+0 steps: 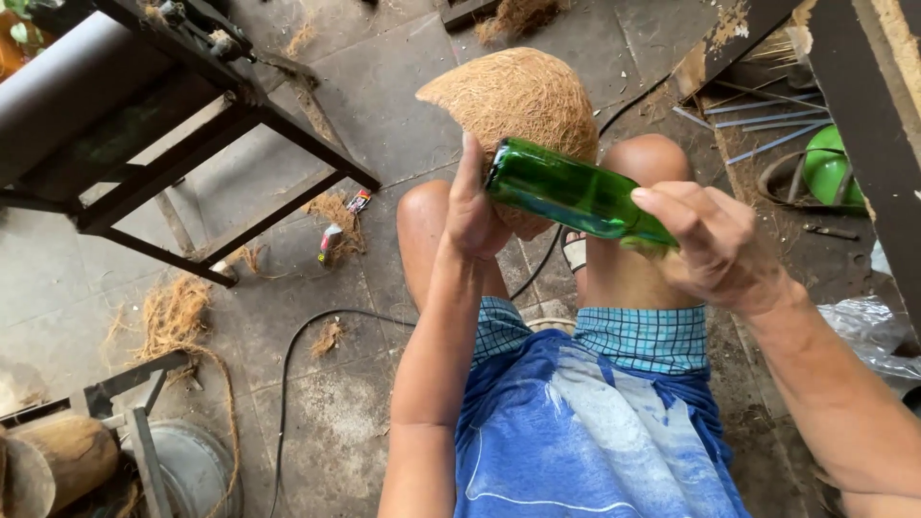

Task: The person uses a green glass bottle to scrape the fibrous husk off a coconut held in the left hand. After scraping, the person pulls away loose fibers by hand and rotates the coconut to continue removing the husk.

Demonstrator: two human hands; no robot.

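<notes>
A grey concrete floor [384,96] spreads out below, cracked into slabs and littered with tufts of brown fibre. Above the person's bare knees, a green glass bottle [571,195] lies nearly level, tilted slightly down to the right, its base end pointing left against a rounded coconut husk shell [523,101] of fuzzy tan fibre. The left hand [472,206] is up against the bottle's base end and the lower edge of the shell, thumb raised straight along the glass; its other fingers are hidden behind, so how far they curl cannot be told. The right hand [715,240] grips the bottle's narrower end, fingers bent over the top of the glass and closed around it. Beneath the hands are checked blue-green shorts [643,336] and a blue printed shirt [585,432], with a sandalled foot [574,251] showing between the knees. A black cable [288,364] curves across the floor from under the legs toward the lower left. A dark metal frame [221,115] with angled legs stands at upper left, and two small packets [343,223] lie on a clump of fibre beside it. At lower left sit a wooden log [67,456] and a round metal lid [192,470]. On the right, a green plastic item [833,165] lies by thin metal rods [767,125], and crumpled clear plastic [873,331] lies near the right forearm.
</notes>
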